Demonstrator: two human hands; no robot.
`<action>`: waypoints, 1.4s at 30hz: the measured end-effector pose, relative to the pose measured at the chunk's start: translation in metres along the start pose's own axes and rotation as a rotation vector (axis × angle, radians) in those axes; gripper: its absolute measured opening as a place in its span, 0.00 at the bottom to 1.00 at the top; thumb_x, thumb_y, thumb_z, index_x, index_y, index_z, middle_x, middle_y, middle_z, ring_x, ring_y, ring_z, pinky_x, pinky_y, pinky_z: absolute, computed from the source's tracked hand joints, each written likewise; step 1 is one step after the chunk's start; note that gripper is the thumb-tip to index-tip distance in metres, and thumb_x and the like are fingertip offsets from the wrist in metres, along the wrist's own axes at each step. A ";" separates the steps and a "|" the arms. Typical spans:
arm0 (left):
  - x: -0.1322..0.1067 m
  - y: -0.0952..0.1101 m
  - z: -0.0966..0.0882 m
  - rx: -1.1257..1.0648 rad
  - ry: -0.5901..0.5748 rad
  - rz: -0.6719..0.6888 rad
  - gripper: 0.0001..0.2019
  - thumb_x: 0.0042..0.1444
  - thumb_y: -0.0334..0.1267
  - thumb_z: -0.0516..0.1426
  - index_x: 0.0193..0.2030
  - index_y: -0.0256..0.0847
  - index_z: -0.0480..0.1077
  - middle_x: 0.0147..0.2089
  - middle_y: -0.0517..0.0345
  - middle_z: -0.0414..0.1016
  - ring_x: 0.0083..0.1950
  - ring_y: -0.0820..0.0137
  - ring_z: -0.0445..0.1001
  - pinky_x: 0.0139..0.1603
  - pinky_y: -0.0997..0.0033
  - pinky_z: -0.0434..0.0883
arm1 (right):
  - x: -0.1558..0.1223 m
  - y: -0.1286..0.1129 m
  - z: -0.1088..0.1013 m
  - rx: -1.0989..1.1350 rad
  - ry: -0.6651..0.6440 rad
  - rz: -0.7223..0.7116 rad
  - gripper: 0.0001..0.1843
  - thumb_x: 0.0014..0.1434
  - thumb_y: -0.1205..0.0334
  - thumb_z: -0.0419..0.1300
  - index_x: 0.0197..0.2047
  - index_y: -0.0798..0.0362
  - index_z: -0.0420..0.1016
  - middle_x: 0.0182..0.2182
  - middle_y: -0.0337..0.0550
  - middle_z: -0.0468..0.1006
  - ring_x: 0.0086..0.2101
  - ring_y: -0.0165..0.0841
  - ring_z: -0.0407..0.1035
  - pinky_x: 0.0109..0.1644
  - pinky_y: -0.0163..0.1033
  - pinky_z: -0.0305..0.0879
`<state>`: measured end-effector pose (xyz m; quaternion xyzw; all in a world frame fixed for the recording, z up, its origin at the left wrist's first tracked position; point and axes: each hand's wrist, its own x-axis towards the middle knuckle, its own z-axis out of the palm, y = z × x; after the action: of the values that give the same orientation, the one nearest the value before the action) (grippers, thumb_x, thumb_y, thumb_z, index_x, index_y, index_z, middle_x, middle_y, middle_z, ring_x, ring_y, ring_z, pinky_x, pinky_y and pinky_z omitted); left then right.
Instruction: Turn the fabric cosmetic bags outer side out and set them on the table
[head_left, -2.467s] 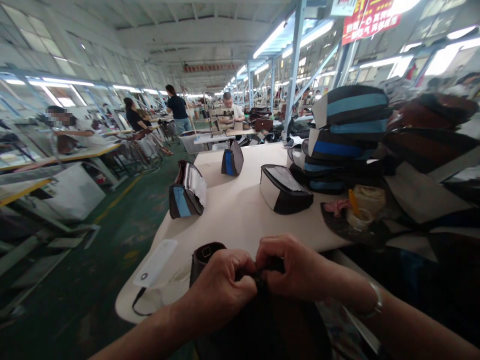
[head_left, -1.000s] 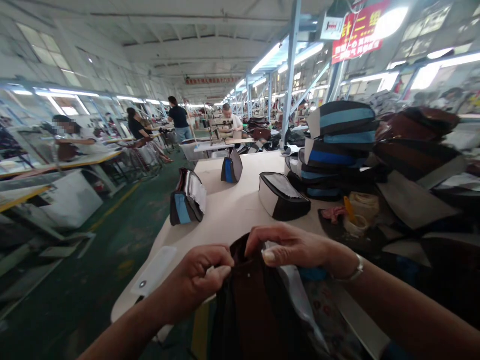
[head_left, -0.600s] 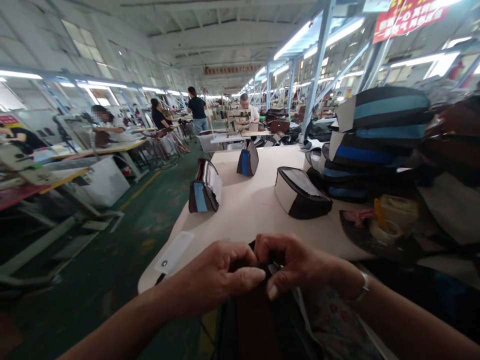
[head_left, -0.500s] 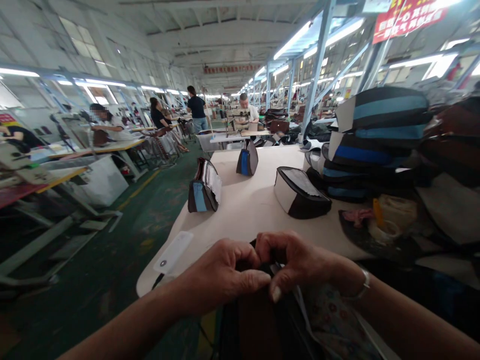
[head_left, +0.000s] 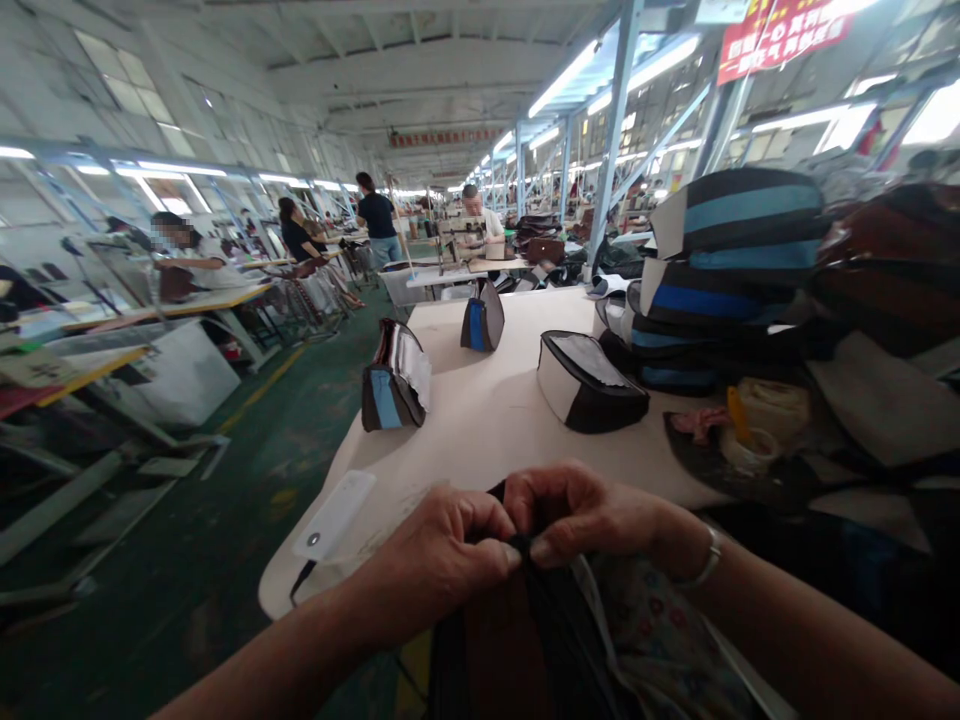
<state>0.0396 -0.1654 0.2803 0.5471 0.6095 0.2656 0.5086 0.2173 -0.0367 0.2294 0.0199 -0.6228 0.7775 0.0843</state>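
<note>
Dark brown bag (head_left: 502, 650) held just off the table's near edge.
Left hand (head_left: 442, 550) and right hand (head_left: 577, 515) pinch its top edge; three other bags (head_left: 396, 380) stand on the table (head_left: 480, 440), stacked bags (head_left: 727, 280) beyond.

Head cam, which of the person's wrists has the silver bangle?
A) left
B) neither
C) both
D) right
D. The silver bangle circles the wrist behind the right hand, while the left hand has a bare wrist; both hands pinch the dark bag.
</note>
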 end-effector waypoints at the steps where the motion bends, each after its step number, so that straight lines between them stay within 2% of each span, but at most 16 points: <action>1: 0.000 0.000 0.000 -0.002 -0.008 0.005 0.11 0.53 0.44 0.58 0.32 0.36 0.70 0.26 0.65 0.59 0.28 0.75 0.54 0.28 0.71 0.52 | -0.001 0.000 0.001 0.002 0.017 -0.008 0.16 0.53 0.61 0.72 0.38 0.59 0.71 0.34 0.39 0.70 0.29 0.24 0.61 0.30 0.30 0.55; 6: 0.001 0.000 0.002 0.046 0.009 -0.023 0.19 0.54 0.53 0.61 0.31 0.35 0.71 0.27 0.65 0.58 0.29 0.74 0.55 0.28 0.72 0.52 | -0.003 0.008 0.007 -0.084 0.133 -0.083 0.10 0.55 0.64 0.68 0.37 0.58 0.72 0.32 0.38 0.71 0.31 0.27 0.61 0.35 0.33 0.57; 11: 0.004 0.003 0.004 0.169 0.029 -0.018 0.10 0.56 0.41 0.57 0.30 0.36 0.71 0.25 0.65 0.56 0.27 0.75 0.54 0.26 0.72 0.50 | -0.004 0.011 0.008 -0.150 0.180 -0.086 0.05 0.55 0.69 0.65 0.35 0.57 0.73 0.32 0.37 0.70 0.31 0.26 0.60 0.35 0.33 0.57; 14: 0.004 0.007 0.006 0.187 0.052 -0.029 0.09 0.52 0.37 0.54 0.29 0.35 0.72 0.25 0.65 0.56 0.26 0.75 0.55 0.26 0.72 0.50 | -0.004 0.008 0.008 -0.334 0.198 -0.139 0.03 0.55 0.69 0.64 0.35 0.57 0.74 0.33 0.38 0.71 0.32 0.27 0.63 0.36 0.33 0.60; 18: 0.002 0.008 0.006 0.118 0.061 -0.003 0.10 0.51 0.40 0.54 0.30 0.35 0.73 0.24 0.65 0.57 0.27 0.75 0.54 0.27 0.72 0.51 | -0.004 0.004 0.007 -0.660 0.272 -0.243 0.05 0.59 0.72 0.59 0.37 0.56 0.76 0.34 0.41 0.74 0.33 0.28 0.67 0.38 0.33 0.62; 20: 0.001 0.006 0.005 0.059 0.041 0.007 0.10 0.51 0.41 0.54 0.30 0.35 0.72 0.24 0.65 0.57 0.27 0.75 0.53 0.27 0.71 0.50 | -0.004 0.004 0.007 -0.748 0.296 -0.275 0.05 0.61 0.71 0.58 0.37 0.57 0.75 0.33 0.41 0.73 0.32 0.27 0.67 0.38 0.33 0.62; 24: -0.001 0.000 0.005 -0.049 0.008 0.006 0.10 0.52 0.42 0.55 0.30 0.36 0.69 0.25 0.65 0.57 0.27 0.75 0.52 0.28 0.71 0.50 | -0.008 0.002 0.007 -0.592 0.236 -0.224 0.08 0.68 0.62 0.57 0.40 0.57 0.74 0.35 0.42 0.74 0.34 0.28 0.67 0.39 0.34 0.64; 27: -0.002 0.000 0.005 -0.105 -0.002 -0.011 0.10 0.50 0.41 0.56 0.31 0.36 0.70 0.25 0.65 0.59 0.27 0.74 0.53 0.29 0.71 0.51 | -0.012 -0.001 0.007 -0.538 0.193 -0.208 0.09 0.66 0.61 0.59 0.45 0.57 0.72 0.37 0.44 0.75 0.37 0.30 0.69 0.42 0.36 0.66; 30: -0.001 0.002 0.006 -0.173 -0.003 -0.040 0.10 0.48 0.41 0.56 0.31 0.36 0.70 0.25 0.63 0.61 0.27 0.74 0.55 0.29 0.71 0.51 | -0.013 -0.003 0.008 -0.658 0.183 -0.314 0.07 0.61 0.67 0.62 0.43 0.56 0.71 0.38 0.45 0.76 0.37 0.31 0.70 0.44 0.37 0.68; 33: 0.001 0.002 0.007 -0.220 0.009 -0.035 0.10 0.48 0.42 0.58 0.29 0.36 0.69 0.25 0.63 0.62 0.27 0.75 0.55 0.28 0.73 0.52 | -0.012 -0.005 0.009 -0.797 0.148 -0.386 0.07 0.60 0.72 0.58 0.43 0.55 0.70 0.39 0.46 0.77 0.37 0.31 0.71 0.43 0.36 0.67; 37: 0.002 -0.002 0.008 -0.150 0.036 -0.067 0.18 0.50 0.51 0.64 0.29 0.36 0.67 0.24 0.64 0.61 0.27 0.75 0.55 0.27 0.74 0.52 | -0.011 -0.009 0.016 -1.091 0.139 -0.362 0.09 0.60 0.73 0.55 0.43 0.54 0.69 0.40 0.48 0.76 0.39 0.33 0.71 0.43 0.37 0.66; 39: 0.002 -0.003 0.007 -0.125 0.051 -0.080 0.18 0.50 0.50 0.64 0.29 0.36 0.68 0.24 0.64 0.62 0.26 0.75 0.56 0.27 0.74 0.52 | -0.009 -0.009 0.019 -1.208 0.170 -0.329 0.08 0.61 0.72 0.53 0.43 0.55 0.69 0.39 0.49 0.76 0.37 0.34 0.70 0.40 0.38 0.65; 42: 0.002 -0.003 0.006 -0.130 0.041 -0.080 0.14 0.52 0.46 0.62 0.31 0.34 0.71 0.25 0.63 0.64 0.27 0.75 0.57 0.27 0.74 0.53 | -0.006 -0.004 0.019 -1.162 0.229 -0.279 0.08 0.56 0.73 0.54 0.40 0.54 0.67 0.35 0.44 0.74 0.33 0.31 0.65 0.37 0.36 0.61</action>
<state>0.0444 -0.1657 0.2749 0.4827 0.6227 0.2953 0.5404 0.2220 -0.0547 0.2365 -0.0317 -0.9238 0.2894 0.2487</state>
